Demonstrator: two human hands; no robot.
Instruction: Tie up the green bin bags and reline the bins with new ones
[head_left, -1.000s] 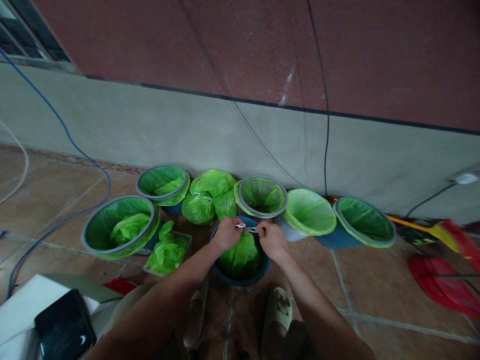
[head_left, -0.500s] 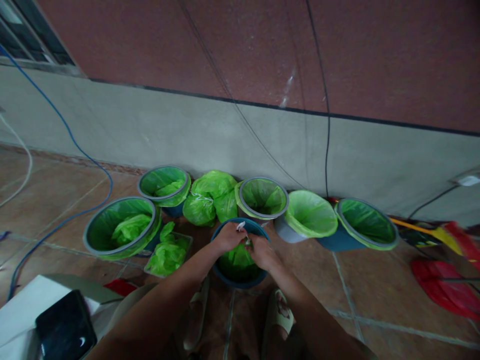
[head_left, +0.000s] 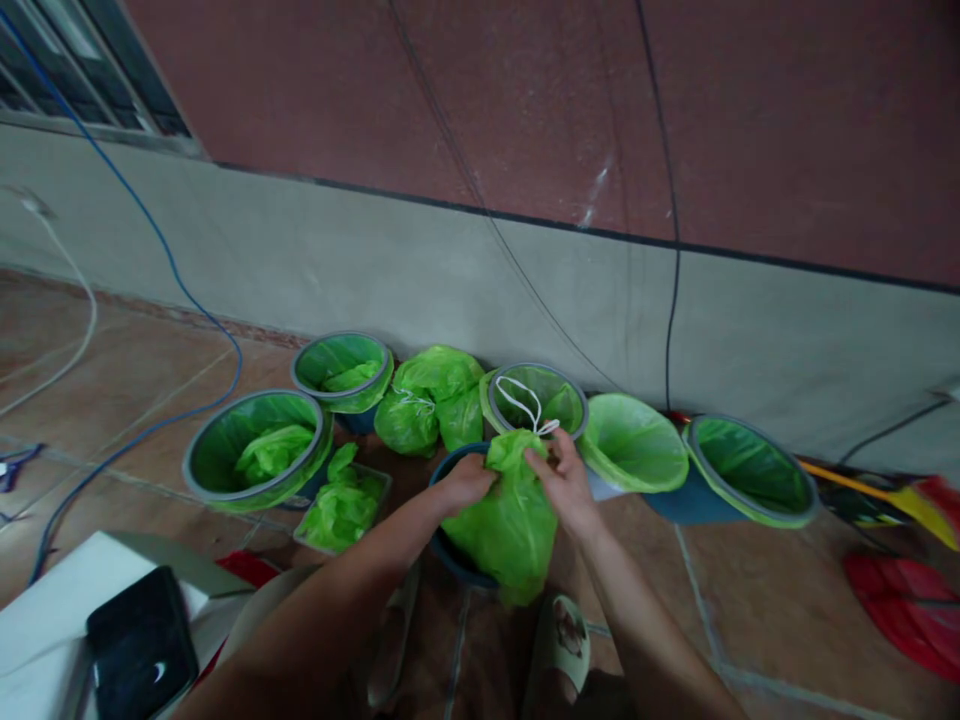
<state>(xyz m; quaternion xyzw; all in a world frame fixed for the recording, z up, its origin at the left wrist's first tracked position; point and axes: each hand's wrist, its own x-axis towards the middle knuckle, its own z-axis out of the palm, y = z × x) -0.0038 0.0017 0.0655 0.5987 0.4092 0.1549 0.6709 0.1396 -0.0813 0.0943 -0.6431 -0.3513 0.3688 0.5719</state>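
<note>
Between my hands hangs a green drawstring garbage bag (head_left: 517, 530), its neck gathered and a white drawstring loop (head_left: 525, 400) standing up from the top. My left hand (head_left: 466, 482) is closed on the left side of the bag's neck. The right hand (head_left: 562, 475) grips the neck from the other side, close to the string. Beneath and behind the bag stands a blue trash bin (head_left: 450, 560), mostly covered by it. Right behind my hands is a grey-rimmed bin (head_left: 581, 400) with a green liner.
Several lined bins line the wall, including a left bin (head_left: 196, 470) and a right bin (head_left: 806, 505). Tied green bags (head_left: 409, 415) sit among them. A clear tray (head_left: 319, 535) holds green plastic. A phone (head_left: 142, 645) lies on a white box (head_left: 112, 570). A blue cable (head_left: 169, 255) crosses the floor.
The green bag has been lifted up out of the blue bin and hangs over its front right side. Its white drawstring now shows as a loop. The view has shifted slightly.
</note>
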